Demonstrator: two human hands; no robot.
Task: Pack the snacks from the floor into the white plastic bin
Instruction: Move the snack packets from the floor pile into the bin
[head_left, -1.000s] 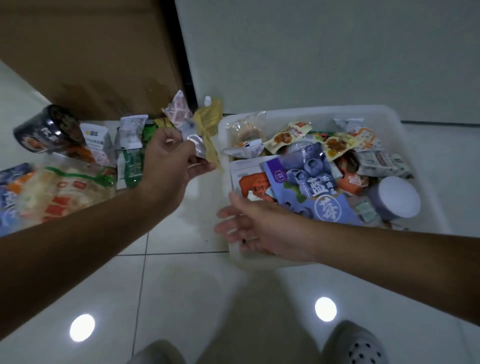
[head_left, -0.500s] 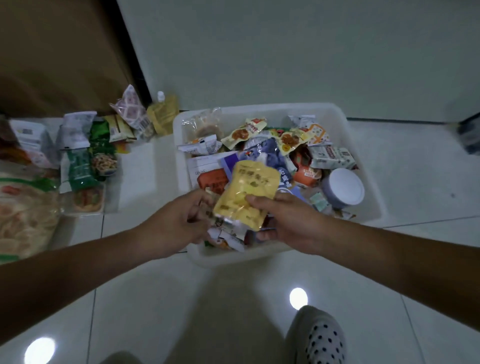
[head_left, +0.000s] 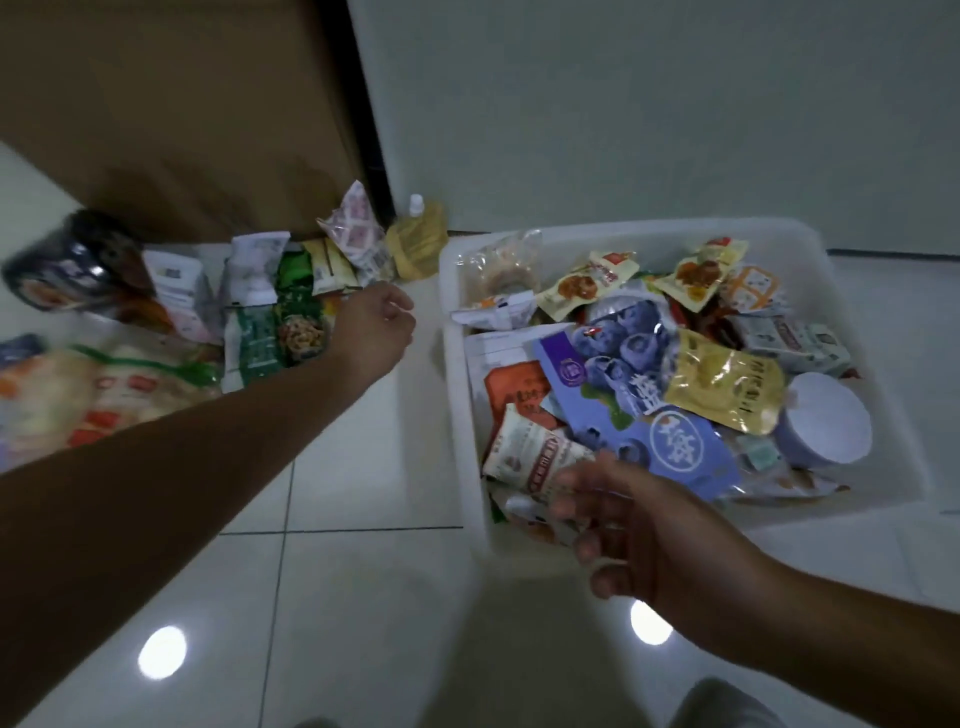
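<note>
Above the floor snacks (head_left: 270, 332), the left hand (head_left: 371, 327) hangs with fingers loosely curled, empty; the right hand (head_left: 644, 525), fingers relaxed, holds nothing. A hasty grab may topple the leaning pink packet (head_left: 356, 234).

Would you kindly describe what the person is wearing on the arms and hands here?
Both arms are bare as far as the frame shows: no sleeve reaches the left forearm or the right forearm. The left hand and the right hand are ungloved, and neither wrist shows a watch or band. The right one is blurred, so a ring cannot be ruled out.
</note>
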